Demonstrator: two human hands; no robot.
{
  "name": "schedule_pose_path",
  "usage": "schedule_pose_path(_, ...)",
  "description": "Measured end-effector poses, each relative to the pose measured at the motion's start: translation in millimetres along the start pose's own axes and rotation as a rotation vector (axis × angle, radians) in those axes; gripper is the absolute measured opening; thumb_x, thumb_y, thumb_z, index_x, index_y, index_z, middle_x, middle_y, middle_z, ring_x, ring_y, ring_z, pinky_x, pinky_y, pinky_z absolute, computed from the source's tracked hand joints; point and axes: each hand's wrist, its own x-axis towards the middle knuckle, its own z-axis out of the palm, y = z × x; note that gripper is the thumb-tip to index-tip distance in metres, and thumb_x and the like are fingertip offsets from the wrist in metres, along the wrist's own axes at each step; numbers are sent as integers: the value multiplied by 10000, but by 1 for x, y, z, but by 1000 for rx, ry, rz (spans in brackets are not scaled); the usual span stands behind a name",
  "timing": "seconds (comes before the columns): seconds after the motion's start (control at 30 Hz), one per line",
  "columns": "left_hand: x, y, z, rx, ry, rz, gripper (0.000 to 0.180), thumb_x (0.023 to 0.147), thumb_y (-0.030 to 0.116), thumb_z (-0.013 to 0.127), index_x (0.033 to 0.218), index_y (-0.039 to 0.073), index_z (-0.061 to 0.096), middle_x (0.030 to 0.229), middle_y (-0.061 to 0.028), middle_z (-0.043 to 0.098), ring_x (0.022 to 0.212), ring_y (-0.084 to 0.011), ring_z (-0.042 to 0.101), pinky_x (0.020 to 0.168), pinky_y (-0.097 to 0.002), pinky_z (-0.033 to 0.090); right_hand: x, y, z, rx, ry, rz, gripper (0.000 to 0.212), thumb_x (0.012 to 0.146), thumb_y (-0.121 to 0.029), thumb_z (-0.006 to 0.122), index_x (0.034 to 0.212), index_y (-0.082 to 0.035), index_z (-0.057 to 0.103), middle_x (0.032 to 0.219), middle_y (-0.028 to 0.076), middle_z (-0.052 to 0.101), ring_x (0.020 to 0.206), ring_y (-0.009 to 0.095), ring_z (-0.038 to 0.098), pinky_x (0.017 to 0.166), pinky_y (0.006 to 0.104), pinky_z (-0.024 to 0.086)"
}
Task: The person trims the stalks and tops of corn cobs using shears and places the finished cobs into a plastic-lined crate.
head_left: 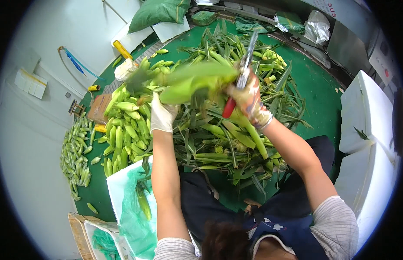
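Observation:
My left hand point(163, 113), in a white glove, is closed around the lower left side of a green corn ear point(195, 82) in its husk, blurred by motion. My right hand point(252, 102), in a patterned, stained glove, grips a cutting tool point(251, 50) with a long metal blade pointing up and a red handle. The tool's exact kind is unclear. Its hand is right at the stem end of the ear, where silk and leaves hang. Below both hands lies a large heap of corn leaves and stalks point(219, 147).
Husked-green ears lie in a pile point(123, 134) at the left, beside smaller ears point(78, 149) on the green floor. White foam boxes point(366, 112) stand at the right. A foam box with green plastic point(136, 216) is near my left arm; a green sack point(160, 16) lies at the back.

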Motion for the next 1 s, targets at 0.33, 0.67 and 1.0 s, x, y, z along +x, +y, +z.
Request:
schedule_pose_path(0.33,-28,81,-23,316,317,459,364,904,403,515,1034,66,560,964,-86,614,853,-215,589,730,-347,484,74,53,-47,-1043,-25,210,501,786,-415,574,1046,8,511,983,268,614,885,374,622,735,433,494)
schedule_pose_path(0.67,-64,20,82,607,-169,58,339,843,429,627,854,91,605,784,-33,592,697,-152,584,549,-300,486,-52,-18,5,-402,-618,272,704,614,-316,806,1138,-16,444,952,142,596,841,247,581,788,345,479)
schedule_pose_path(1.0,-97,-55,76,1009,-354,165,462,757,156,731,1137,1,517,985,-43,598,867,-138,554,804,-277,451,-56,13,-8,-319,-404,264,780,644,-381,774,1208,16,411,1011,192,591,942,303,583,853,366,458)
